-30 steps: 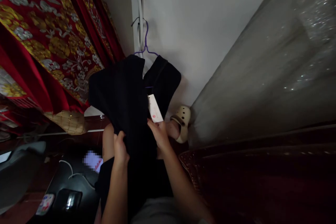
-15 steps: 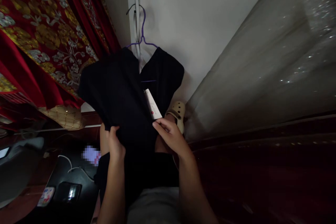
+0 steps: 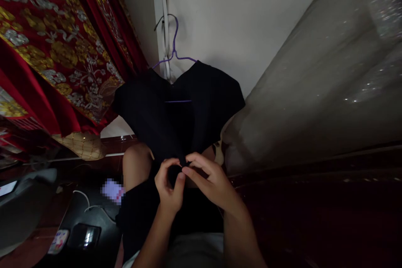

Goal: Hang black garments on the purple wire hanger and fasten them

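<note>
While I sit with one bare knee showing to the left, my two hands meet in front of me at one dark garment. The left hand and the right hand both pinch its cloth between thumb and fingertips, nearly touching; the exact bit of edge between them is too small to make out. The garment hangs from one purple hanger, against a pale wall, its lower part drawn towards me. It looks black or very dark navy, plain and matte, with two broad shoulders and two front edges that slope into a deep V ending at my fingers. One thin purple bar of the hanger crosses inside the neckline. Beyond my right hand, one cream clog is partly hidden. To the left hangs red fabric with gold and silver embroidery; below it, one white cord lies on a black surface.
</note>
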A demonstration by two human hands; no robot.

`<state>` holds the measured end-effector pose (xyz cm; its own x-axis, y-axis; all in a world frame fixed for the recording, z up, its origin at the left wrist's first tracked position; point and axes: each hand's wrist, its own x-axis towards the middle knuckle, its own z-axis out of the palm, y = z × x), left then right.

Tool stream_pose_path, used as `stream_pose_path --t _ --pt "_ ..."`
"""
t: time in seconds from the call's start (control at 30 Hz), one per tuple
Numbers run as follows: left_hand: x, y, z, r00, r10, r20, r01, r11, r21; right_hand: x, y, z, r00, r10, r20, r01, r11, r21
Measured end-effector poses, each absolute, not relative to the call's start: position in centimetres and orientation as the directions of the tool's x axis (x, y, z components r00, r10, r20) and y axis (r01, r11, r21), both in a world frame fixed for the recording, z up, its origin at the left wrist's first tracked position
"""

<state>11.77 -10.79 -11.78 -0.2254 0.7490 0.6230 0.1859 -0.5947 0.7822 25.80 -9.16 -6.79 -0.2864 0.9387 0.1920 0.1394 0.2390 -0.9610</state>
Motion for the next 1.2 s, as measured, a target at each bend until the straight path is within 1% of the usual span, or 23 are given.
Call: stream_pose_path --t 0.17,0.3,0.37,0.5,0.6,0.7,0.77,0.83,0.93,1.03,1.13,1.2 --pt "12.1 -10.7 -11.4 -0.263 0.792 0.552 0.188 -0.519 0.834 25.7 -8.9 -7.3 -0.252 0.938 0.24 0.126 0.278 -0.952" --pt "12.0 -10.5 -10.6 -0.294 0.822 0.487 0.127 -0.472 0.873 25.4 -8.0 -8.0 -0.18 0.937 0.301 0.148 0.328 -0.933" --pt "11.7 -10.2 -10.5 -0.299 0.842 0.449 0.093 -0.443 0.892 25.4 -7.1 -8.3 -0.201 0.923 0.329 0.161 0.362 -0.918" --pt "10.9 -9.7 -10.7 -0.311 0.889 0.336 0.035 -0.343 0.939 25.9 -4.5 -7.6 -0.346 0.872 0.345 0.247 0.439 -0.864" --pt "10.8 -9.6 -10.7 -0.307 0.9 0.311 0.014 -0.322 0.946 26.5 -0.9 -4.7 -0.425 0.816 0.393 0.294 0.535 -0.792" --pt "11.6 -9.7 -10.4 -0.32 0.903 0.287 -0.054 -0.32 0.946 26.9 4.5 0.1 -0.411 0.767 0.493 0.272 0.619 -0.736" --pt "12.5 -9.9 -10.3 -0.332 0.906 0.264 -0.119 -0.318 0.941 27.0 8.7 3.5 -0.354 0.78 0.515 0.192 0.6 -0.777" --pt "13.3 -10.1 -10.5 -0.309 0.918 0.248 -0.147 -0.304 0.941 26.9 12.4 6.0 -0.26 0.806 0.532 0.029 0.557 -0.83" --pt "13.5 -10.2 -11.1 -0.233 0.942 0.243 -0.082 -0.268 0.96 26.7 15.4 7.6 -0.186 0.812 0.553 -0.071 0.551 -0.832" --pt "12.3 -10.1 -11.6 -0.133 0.967 0.217 0.049 -0.212 0.976 26.4 14.4 6.9 -0.104 0.824 0.556 -0.07 0.552 -0.831" --pt "10.7 -9.1 -10.6 0.013 0.98 0.196 0.2 -0.195 0.96 26.1 11.7 5.5 -0.04 0.877 0.479 -0.075 0.475 -0.877" --pt "9.9 -7.6 -8.4 0.061 0.962 0.265 0.242 -0.272 0.931 25.7 10.2 4.8 -0.001 0.915 0.403 -0.149 0.399 -0.905"
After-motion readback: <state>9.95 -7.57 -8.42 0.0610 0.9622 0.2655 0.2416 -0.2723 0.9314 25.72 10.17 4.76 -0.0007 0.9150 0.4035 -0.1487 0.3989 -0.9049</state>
